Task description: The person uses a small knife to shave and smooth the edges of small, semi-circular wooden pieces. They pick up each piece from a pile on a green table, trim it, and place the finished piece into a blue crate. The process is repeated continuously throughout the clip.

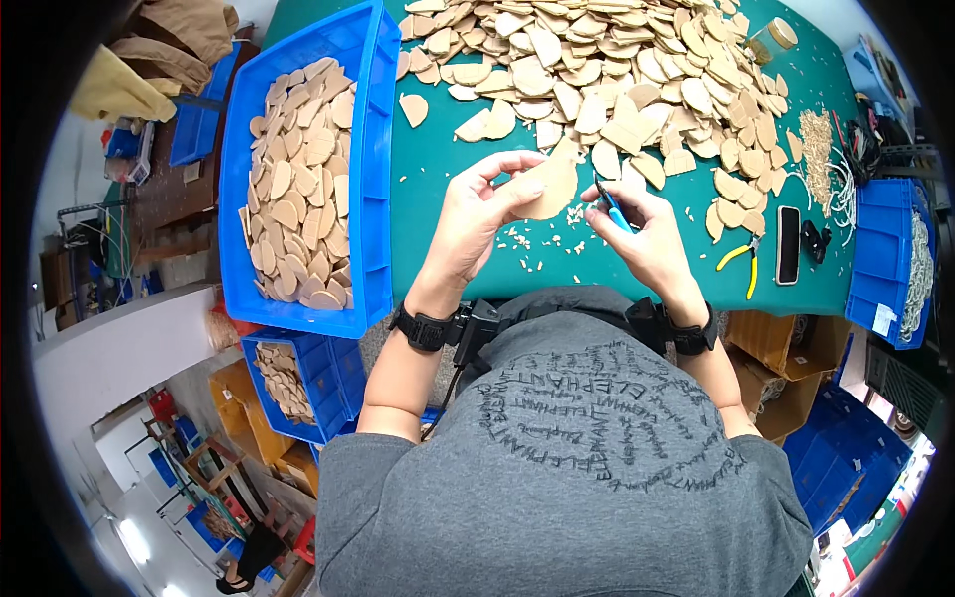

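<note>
My left hand (468, 217) pinches a flat tan rounded piece (559, 185) by its left edge, between thumb and fingers. The piece is held just above the green tabletop. My right hand (649, 237) is closed around small blue-handled pliers (616, 211). Their dark tip points up beside the right edge of the piece, with a small gap between them. Little pale scraps (557, 239) lie scattered on the table below both hands.
A large heap of similar tan pieces (597, 70) covers the far table (428, 249). To the left stands a blue bin (372, 199) of such pieces. At right lie yellow-handled pliers (738, 260), a phone (788, 245), a scrap pile (816, 149) and another blue bin (880, 239).
</note>
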Available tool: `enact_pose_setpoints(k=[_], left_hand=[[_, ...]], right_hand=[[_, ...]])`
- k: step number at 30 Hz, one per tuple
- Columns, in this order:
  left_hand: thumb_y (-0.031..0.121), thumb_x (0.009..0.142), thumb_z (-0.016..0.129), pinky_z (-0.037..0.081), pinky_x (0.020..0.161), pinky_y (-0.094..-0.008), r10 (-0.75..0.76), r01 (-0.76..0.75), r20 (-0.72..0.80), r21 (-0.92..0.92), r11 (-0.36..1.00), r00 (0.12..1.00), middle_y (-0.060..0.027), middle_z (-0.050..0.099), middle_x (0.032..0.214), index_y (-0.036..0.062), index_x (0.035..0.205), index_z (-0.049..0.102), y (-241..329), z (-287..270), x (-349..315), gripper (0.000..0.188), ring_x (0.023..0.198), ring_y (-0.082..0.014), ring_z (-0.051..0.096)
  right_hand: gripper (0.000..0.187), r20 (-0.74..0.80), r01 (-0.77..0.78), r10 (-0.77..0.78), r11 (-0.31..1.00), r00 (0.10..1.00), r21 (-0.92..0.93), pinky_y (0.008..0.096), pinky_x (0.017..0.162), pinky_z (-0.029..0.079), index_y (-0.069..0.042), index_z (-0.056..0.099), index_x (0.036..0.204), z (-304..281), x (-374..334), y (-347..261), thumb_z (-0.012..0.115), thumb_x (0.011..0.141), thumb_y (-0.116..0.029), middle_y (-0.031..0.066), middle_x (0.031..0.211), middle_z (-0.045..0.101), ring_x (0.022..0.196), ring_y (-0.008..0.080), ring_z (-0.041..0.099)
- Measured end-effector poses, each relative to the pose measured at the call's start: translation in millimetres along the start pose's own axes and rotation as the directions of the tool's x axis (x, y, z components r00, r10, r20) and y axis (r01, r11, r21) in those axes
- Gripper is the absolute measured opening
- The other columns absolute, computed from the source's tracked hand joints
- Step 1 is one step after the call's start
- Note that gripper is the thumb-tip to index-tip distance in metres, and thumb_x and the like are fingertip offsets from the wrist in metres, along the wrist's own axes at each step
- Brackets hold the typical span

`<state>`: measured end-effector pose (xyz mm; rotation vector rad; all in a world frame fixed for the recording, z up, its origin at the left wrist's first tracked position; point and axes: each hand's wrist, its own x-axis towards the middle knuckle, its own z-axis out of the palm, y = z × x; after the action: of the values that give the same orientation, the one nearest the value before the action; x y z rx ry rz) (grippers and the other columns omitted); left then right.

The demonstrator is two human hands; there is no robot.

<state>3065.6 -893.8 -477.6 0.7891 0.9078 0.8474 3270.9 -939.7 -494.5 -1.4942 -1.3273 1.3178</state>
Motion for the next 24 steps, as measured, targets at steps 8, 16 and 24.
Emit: enact_pose_setpoints(k=[8,16,24], left_hand=[[0.01,0.084,0.069,0.052,0.081,-0.0257,0.037,-0.046,0.06,0.147,0.988,0.997,-0.0089,0.068,0.099,-0.0018,0.111,0.062,-3,10,-1,0.029,0.089,-0.0126,0.065],[0.01,0.083,0.071,0.051,0.085,-0.0271,0.126,-0.13,0.03,0.241,0.962,0.992,-0.0106,0.068,0.103,-0.003,0.109,0.065,1,17,-4,0.029,0.094,-0.0143,0.064],[0.01,0.083,0.071,0.051,0.086,-0.0273,0.167,-0.158,0.008,0.367,0.917,0.986,-0.0104,0.068,0.104,-0.0035,0.109,0.065,-2,15,-5,0.03,0.095,-0.0147,0.064]], right_hand=[[0.028,-0.014,0.127,-0.132,0.971,0.991,-0.204,0.0216,0.063,0.044,-0.003,0.066,0.106,0,-2,-3,0.071,0.081,-0.015,-0.0002,0.08,0.061,0.07,0.0061,0.052],[0.032,0.03,0.084,-0.079,0.969,0.996,-0.233,0.0287,0.075,0.047,-0.007,0.066,0.107,-4,0,-7,0.07,0.078,-0.021,0.0074,0.087,0.066,0.083,0.0159,0.056],[0.033,0.042,0.184,-0.18,0.949,0.983,-0.255,0.0244,0.071,0.047,-0.003,0.065,0.11,-5,3,-3,0.072,0.08,-0.014,0.0048,0.089,0.066,0.078,0.0091,0.057]])
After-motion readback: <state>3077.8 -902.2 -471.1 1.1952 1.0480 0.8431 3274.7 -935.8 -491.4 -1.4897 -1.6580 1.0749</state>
